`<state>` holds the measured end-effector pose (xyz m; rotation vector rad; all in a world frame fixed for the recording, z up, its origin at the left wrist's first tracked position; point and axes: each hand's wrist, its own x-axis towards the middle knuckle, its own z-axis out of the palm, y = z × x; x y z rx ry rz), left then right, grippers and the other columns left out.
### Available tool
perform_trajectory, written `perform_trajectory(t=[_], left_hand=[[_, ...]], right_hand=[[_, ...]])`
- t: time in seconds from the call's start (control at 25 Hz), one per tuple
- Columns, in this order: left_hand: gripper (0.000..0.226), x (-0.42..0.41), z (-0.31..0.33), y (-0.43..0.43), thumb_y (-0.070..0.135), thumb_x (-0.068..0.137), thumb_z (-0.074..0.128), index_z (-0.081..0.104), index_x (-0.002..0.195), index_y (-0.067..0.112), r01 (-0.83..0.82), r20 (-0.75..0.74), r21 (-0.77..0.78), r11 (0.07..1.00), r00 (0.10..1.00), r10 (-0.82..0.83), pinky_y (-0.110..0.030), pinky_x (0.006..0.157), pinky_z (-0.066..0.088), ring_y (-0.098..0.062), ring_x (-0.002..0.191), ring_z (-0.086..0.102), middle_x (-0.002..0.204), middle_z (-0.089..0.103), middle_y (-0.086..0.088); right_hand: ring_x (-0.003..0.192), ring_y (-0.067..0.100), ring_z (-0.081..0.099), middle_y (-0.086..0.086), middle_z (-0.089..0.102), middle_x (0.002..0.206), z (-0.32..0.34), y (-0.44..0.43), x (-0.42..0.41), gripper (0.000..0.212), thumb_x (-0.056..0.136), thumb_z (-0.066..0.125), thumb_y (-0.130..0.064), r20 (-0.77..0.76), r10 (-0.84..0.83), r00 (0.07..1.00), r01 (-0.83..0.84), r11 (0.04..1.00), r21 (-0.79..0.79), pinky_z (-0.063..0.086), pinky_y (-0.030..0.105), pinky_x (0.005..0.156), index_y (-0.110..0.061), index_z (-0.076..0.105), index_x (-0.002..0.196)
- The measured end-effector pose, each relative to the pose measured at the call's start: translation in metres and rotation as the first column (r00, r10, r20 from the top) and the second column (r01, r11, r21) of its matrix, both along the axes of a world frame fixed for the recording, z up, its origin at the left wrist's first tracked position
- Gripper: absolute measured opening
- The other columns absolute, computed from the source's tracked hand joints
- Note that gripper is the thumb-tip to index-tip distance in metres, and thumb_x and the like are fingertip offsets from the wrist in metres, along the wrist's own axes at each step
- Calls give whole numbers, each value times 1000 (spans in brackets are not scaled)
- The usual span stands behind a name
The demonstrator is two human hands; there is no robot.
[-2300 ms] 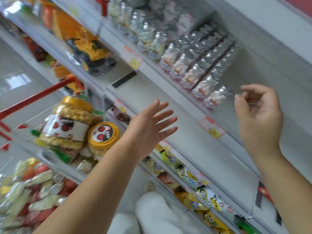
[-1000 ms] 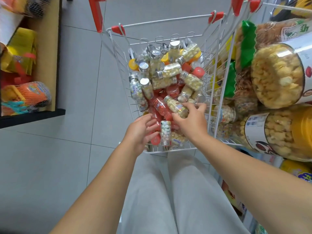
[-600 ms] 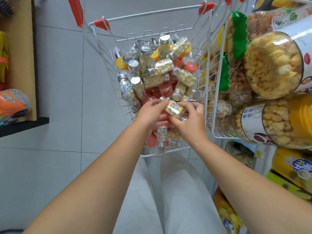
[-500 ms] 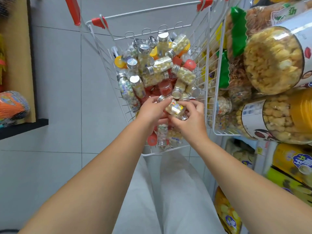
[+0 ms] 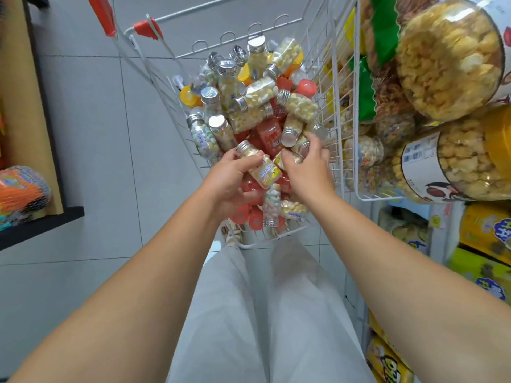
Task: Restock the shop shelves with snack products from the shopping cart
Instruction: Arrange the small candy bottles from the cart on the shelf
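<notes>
The left hand (image 5: 228,179) is pinching a small clear silver-capped candy bottle (image 5: 261,165) just above the heap in the white wire shopping cart (image 5: 276,239). Fingers (image 5: 315,143) of the right hand (image 5: 311,172) are curling round a neighbouring bottle (image 5: 303,147), with big clear puffed-snack jars (image 5: 448,56) crowding close beside them.

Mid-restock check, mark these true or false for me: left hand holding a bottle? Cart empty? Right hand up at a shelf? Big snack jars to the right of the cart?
The left hand holds a silver-capped bottle. True.
The cart is empty. False: it is piled with small bottles.
The right hand is up at a shelf. False: it is down in the cart, among the small bottles.
A wire basket right of the cart holds big jars of snacks. True.
</notes>
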<state>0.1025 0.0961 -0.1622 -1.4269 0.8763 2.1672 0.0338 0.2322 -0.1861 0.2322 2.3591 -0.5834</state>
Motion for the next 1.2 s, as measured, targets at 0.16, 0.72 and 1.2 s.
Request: perform_trajectory(t=[0.16,0.72,1.2], left_hand=[[16,8,2,-4,22,94,63,59,110,22,-6,-76,139,990,997,16,-42,78,60,-24,94,63,103,62,-5],[37,-39,201,33,33,72,77,61,101,16,549,-382,-161,820,732,-565,-32,74,50,-11,68,69,76,72,6],[24,-48,373,245,19,81,79,66,101,15,715,-639,-282,640,358,-681,-22,49,46,-13,53,57,74,67,-4]], right_hand=[[87,21,55,-4,53,104,-2,2,-4,32,101,44,-34,-174,-41,984,45,999,24,37,34,68,-23,44,131],[73,9,60,4,70,93,262,99,15,26,83,67,-35,-58,-280,958,156,683,-713,46,23,55,-40,62,108],[58,4,60,-8,69,81,443,281,90,23,81,72,-33,-307,-804,509,426,545,-722,44,19,46,-21,65,99]])
